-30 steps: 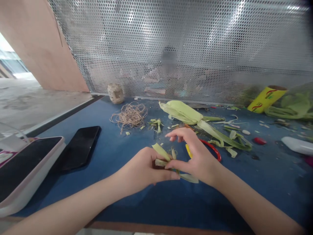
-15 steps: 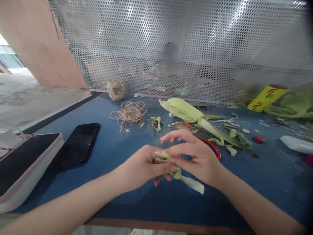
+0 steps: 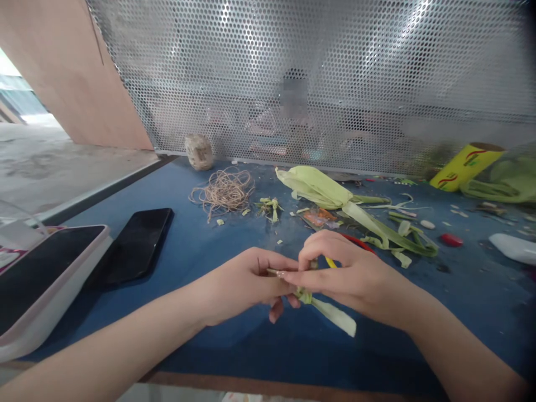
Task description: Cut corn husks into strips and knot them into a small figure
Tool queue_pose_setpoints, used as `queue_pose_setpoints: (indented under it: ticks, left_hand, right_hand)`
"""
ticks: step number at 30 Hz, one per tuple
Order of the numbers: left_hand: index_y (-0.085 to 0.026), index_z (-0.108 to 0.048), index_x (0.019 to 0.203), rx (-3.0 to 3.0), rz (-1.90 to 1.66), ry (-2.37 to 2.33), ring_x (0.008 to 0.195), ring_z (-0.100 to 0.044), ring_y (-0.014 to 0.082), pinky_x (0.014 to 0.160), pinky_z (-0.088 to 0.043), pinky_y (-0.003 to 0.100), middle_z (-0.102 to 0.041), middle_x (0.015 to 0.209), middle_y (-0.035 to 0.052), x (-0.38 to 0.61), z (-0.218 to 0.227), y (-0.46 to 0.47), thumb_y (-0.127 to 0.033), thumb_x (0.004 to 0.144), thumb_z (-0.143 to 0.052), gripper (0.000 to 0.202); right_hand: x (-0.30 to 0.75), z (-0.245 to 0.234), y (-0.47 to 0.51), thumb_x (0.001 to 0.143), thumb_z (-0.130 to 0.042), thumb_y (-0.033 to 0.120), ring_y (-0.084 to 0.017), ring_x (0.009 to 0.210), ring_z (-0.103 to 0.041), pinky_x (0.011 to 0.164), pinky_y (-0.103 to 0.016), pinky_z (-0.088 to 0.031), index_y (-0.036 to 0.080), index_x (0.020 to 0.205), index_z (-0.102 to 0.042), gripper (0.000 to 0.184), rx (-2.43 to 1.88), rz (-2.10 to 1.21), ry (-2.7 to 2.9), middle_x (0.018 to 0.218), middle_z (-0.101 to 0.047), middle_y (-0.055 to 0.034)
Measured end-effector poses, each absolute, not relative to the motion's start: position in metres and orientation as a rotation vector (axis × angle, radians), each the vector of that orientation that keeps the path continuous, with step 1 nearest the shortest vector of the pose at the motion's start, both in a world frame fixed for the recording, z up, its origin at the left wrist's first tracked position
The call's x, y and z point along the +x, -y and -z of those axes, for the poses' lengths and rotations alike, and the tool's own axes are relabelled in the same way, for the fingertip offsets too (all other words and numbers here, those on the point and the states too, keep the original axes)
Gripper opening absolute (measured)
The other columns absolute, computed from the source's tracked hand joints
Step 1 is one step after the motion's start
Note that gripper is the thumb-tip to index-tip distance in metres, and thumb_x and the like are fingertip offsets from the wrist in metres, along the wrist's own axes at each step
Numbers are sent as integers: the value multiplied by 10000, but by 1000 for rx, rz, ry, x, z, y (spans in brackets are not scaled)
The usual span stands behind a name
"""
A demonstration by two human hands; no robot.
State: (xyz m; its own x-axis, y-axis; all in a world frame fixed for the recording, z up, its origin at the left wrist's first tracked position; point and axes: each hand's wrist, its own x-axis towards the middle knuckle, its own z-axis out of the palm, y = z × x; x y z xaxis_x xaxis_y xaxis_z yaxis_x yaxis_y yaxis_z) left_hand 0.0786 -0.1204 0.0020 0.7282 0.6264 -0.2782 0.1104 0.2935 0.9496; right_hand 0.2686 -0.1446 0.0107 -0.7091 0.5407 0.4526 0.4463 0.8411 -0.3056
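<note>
My left hand [image 3: 255,279] is closed on a small bundle of pale green corn husk, with a flat strip of husk [image 3: 335,315] sticking out below toward the right. My right hand [image 3: 352,273] pinches at the same bundle, its thumb and forefinger meeting by the left fingertips. Most of the bundle is hidden behind the fingers. A red curved handle [image 3: 358,242] lies on the table behind my right hand, with a yellow part [image 3: 330,262] showing between the fingers. Farther back lies a corn ear in its husk [image 3: 320,187], with long peeled leaves trailing right.
A tangle of brown twine [image 3: 226,191] and a small knotted husk piece [image 3: 270,207] lie mid-table. Two dark-screened devices, a phone [image 3: 136,243] and a thicker one [image 3: 46,279], occupy the left. A yellow roll [image 3: 467,166] stands tilted at right. Perforated metal [image 3: 251,72] borders the back.
My right hand's fingers have curled in from a spread pose and now pinch at the bundle. My left hand keeps its hold. The view has shifted slightly.
</note>
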Motion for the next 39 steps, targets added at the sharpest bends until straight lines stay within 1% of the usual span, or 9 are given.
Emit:
queue_pose_setpoints:
  ticks: [5, 8, 10, 14, 16, 22, 28, 35, 39]
  left_hand:
    - [-121, -680, 707, 1202, -347, -718, 486, -485, 58, 470, -423, 177, -610, 618, -6, 79, -6, 121, -101, 734, -548, 136]
    - [-129, -700, 771, 1219, -325, -684, 510, -491, 56, 477, -433, 161, -616, 638, -11, 78, -4, 120, -18, 671, -541, 218]
    - [-135, -704, 769, 1221, -329, -659, 536, -509, 62, 482, -443, 154, -624, 650, -14, 77, -3, 120, 15, 634, -549, 254]
    - [-144, -714, 877, 1247, -345, -642, 625, -552, 88, 515, -467, 159, -652, 709, 8, 77, -2, 119, -24, 660, -618, 266]
    - [-160, -716, 916, 1258, -348, -630, 598, -544, 78, 525, -471, 162, -650, 703, -4, 77, -2, 119, -33, 674, -630, 286]
    - [-175, -714, 921, 1141, -327, -650, 625, -567, 91, 550, -480, 178, -667, 694, -6, 77, -1, 120, -8, 657, -644, 319]
    - [-135, -718, 783, 1125, -337, -658, 605, -579, 95, 592, -497, 207, -673, 670, 2, 76, 1, 119, -7, 636, -653, 205]
    - [-126, -713, 733, 1164, -357, -669, 573, -578, 72, 614, -489, 190, -654, 635, -18, 76, 0, 117, -23, 661, -663, 135]
    - [-143, -723, 816, 1163, -391, -701, 578, -588, 88, 603, -494, 202, -671, 651, -8, 77, 2, 117, -54, 659, -678, 186]
  right_hand:
    - [269, -4, 142, 870, -497, 127, -120, 831, -541, 817, -271, -448, 177, 955, -606, 147, -626, -246, 2372, 841, -631, -22]
    - [269, -2, 142, 844, -538, 115, -117, 820, -555, 833, -267, -449, 166, 853, -613, 92, -614, -272, 2343, 816, -647, -21]
    - [269, -2, 142, 832, -557, 112, -117, 825, -560, 840, -262, -448, 165, 881, -615, 93, -625, -247, 2334, 832, -658, -24]
    - [270, -2, 141, 827, -570, 129, -122, 817, -556, 822, -268, -454, 176, 875, -608, 77, -609, -215, 2330, 828, -658, -20]
    - [271, -2, 141, 837, -554, 140, -131, 822, -546, 796, -273, -459, 179, 844, -615, 72, -587, -194, 2347, 818, -643, -26]
    - [273, -5, 143, 841, -540, 127, -124, 843, -533, 794, -264, -446, 179, 841, -623, 98, -585, -140, 2443, 874, -618, -40]
    - [277, -7, 146, 852, -513, 114, -136, 917, -524, 847, -285, -437, 156, 923, -608, 126, -663, -148, 2511, 988, -611, -63]
    - [275, -6, 149, 889, -435, 113, -148, 907, -512, 829, -288, -448, 162, 896, -586, 159, -770, -201, 2491, 937, -604, -57]
    - [273, -7, 152, 871, -418, 99, -151, 877, -522, 778, -276, -455, 189, 845, -588, 194, -817, -178, 2531, 917, -598, -39]
